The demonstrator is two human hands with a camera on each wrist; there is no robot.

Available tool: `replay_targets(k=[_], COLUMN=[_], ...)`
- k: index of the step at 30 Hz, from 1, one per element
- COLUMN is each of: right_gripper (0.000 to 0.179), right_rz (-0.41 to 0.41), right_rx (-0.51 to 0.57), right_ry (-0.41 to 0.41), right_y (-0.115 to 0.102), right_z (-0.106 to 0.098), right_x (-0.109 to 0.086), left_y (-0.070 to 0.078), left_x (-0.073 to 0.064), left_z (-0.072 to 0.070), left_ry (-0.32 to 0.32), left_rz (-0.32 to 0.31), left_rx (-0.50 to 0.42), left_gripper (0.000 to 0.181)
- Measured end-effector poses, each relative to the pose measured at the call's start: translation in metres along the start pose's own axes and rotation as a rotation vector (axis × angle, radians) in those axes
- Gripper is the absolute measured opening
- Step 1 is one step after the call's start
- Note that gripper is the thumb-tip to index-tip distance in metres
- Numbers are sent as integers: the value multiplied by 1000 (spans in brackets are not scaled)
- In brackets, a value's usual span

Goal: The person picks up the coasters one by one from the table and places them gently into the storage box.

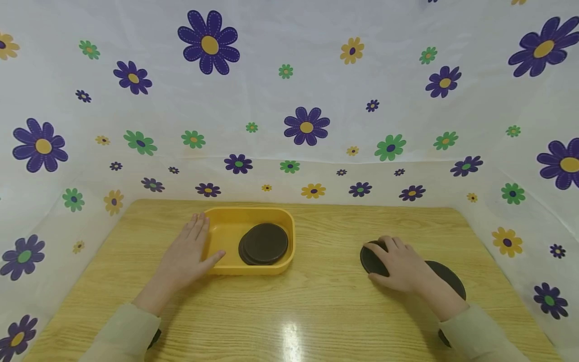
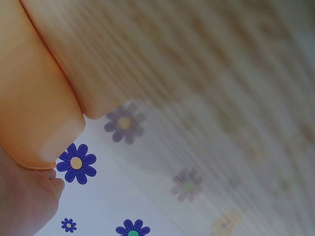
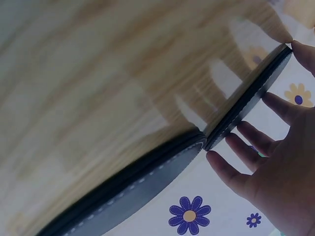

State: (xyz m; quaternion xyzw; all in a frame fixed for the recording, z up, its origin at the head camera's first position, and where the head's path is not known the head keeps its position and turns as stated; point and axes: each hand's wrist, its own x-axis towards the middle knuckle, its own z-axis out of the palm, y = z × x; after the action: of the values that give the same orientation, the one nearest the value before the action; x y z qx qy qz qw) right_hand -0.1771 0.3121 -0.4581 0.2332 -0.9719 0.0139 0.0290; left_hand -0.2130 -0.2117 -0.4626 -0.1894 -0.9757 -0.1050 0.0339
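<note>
The yellow tray (image 1: 292, 241) stands near the rear edge of the bench (image 1: 325, 301), left of centre. A stretch of wood separates its right wall from the gripped disc (image 1: 372, 261). Right of that disc, the remaining margin to the side edge is partly taken up by a second disc (image 1: 449, 277), half hidden behind the right wrist. Whether these two discs touch cannot be told.

The bench has a pale wood-grain top with a bright reflection at the front. A white sheet (image 1: 253, 90) printed with purple, green and yellow flowers encloses the rear and both sides.

The gripped disc is dark, round and thin. The right hand (image 1: 402, 264) grasps it at the rim, thumb and fingers spread apart. The second disc shows pale stitching along its border. At least two overlapping discs (image 1: 266, 244) lie flat in the tray's right half.

The left hand (image 1: 187, 251) is unclenched, fingers extended along the tray's left rim, thumb over the front rim.
</note>
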Motion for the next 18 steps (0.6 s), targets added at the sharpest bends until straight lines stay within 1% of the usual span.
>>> replay_targets(k=[10,18], right_gripper=[68,69], right_rz=[5,15], right_rx=[35,54], right_ry=[4,-20], right_y=[5,6], right_z=[5,4], right_x=[0,1], left_y=[0,0], left_x=[-2,-2], left_z=[0,2], left_ry=[-6,-13], left_rz=[-8,-15], left_rx=[-15,-13], left_gripper=[97,97])
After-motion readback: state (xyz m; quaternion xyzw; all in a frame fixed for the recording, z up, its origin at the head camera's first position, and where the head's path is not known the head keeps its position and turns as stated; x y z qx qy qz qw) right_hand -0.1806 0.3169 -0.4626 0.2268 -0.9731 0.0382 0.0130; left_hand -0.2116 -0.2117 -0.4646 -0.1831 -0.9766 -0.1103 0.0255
